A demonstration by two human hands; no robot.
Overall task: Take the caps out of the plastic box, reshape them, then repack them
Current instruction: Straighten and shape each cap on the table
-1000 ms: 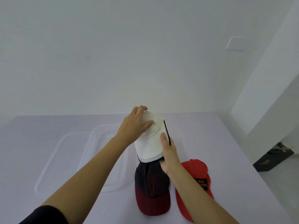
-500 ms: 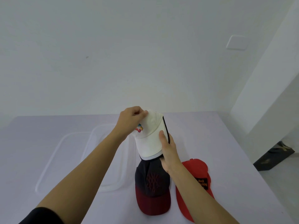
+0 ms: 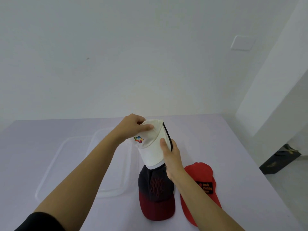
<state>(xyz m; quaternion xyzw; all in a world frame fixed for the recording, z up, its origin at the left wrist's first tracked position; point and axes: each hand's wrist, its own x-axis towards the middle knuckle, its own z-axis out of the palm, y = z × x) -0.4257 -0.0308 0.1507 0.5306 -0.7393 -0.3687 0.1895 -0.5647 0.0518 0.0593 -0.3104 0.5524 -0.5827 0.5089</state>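
Observation:
A white cap with a small coloured logo and a black-edged brim is held up above the table. My left hand pinches the top of its crown. My right hand grips its brim side from the right. Below it, a black cap with a dark red brim lies flat on the table. A red cap with a black patch lies to its right, partly under my right forearm. The clear plastic box sits to the left; my left arm crosses it.
A clear lid lies flat left of the box on the pale lilac table. The table's right edge drops to a floor with a dark box. A white wall stands behind.
My left hand shifted from the front of the white cap's crown to its top, uncovering the coloured logo. The cap turned slightly. My right hand kept its grip.

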